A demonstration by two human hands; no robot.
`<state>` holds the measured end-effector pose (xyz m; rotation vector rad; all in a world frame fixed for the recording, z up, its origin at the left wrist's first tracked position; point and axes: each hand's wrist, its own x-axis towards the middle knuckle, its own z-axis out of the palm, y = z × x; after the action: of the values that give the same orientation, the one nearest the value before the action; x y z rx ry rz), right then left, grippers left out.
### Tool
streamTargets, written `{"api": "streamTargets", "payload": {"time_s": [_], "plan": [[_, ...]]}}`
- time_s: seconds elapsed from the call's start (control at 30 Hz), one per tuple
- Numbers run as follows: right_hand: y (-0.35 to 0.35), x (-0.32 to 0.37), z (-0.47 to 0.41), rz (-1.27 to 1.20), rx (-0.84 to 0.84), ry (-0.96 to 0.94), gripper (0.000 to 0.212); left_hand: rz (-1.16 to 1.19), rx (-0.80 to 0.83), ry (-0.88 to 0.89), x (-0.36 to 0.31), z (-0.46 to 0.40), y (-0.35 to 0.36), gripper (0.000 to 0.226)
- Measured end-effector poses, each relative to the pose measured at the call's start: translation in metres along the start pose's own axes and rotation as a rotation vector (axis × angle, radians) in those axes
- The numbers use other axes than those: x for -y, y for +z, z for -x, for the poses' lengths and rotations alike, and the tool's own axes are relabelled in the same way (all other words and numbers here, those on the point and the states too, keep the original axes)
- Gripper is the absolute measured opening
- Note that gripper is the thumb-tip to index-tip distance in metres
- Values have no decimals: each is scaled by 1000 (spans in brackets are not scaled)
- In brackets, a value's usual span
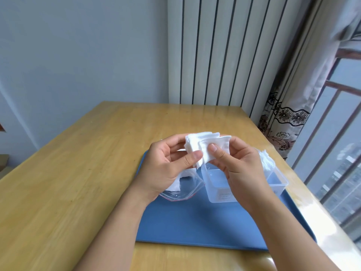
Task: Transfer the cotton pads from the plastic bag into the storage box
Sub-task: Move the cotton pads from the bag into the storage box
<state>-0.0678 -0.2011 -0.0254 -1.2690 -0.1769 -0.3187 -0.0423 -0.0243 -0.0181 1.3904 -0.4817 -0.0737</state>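
Observation:
Both hands hold one stack of white square cotton pads (pixel 207 145) in the air above the blue mat. My left hand (pixel 166 167) pinches the stack's left side with thumb and fingers. My right hand (pixel 240 165) grips its right side, thumb on top. Under my left hand lies the clear plastic zip bag (pixel 183 192) with a red seal line and some white pads inside. The clear plastic storage box (pixel 220 190) stands under my right hand, partly hidden by it. More white pads (pixel 267 163) show at the box's far right side.
A blue mat (pixel 195 225) covers the near right part of the wooden table (pixel 78 173). The table's right edge runs along a window with bars (pixel 332 153) and a patterned curtain (pixel 283 124). A white ribbed panel (pixel 224 55) stands behind the table.

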Motion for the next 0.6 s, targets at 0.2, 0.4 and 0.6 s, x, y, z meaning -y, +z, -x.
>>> {"api": "streamTargets", "payload": {"time_s": [0.2, 0.4, 0.6], "plan": [[3, -1, 1, 170, -70, -110, 19, 49, -66, -63, 4, -1, 4, 37], [0, 11, 0, 236, -81, -202, 10, 68, -162, -117, 9, -5, 8, 32], [1, 6, 0, 342, -128, -239, 19, 37, -80, -130, 9, -2, 14, 32]]}}
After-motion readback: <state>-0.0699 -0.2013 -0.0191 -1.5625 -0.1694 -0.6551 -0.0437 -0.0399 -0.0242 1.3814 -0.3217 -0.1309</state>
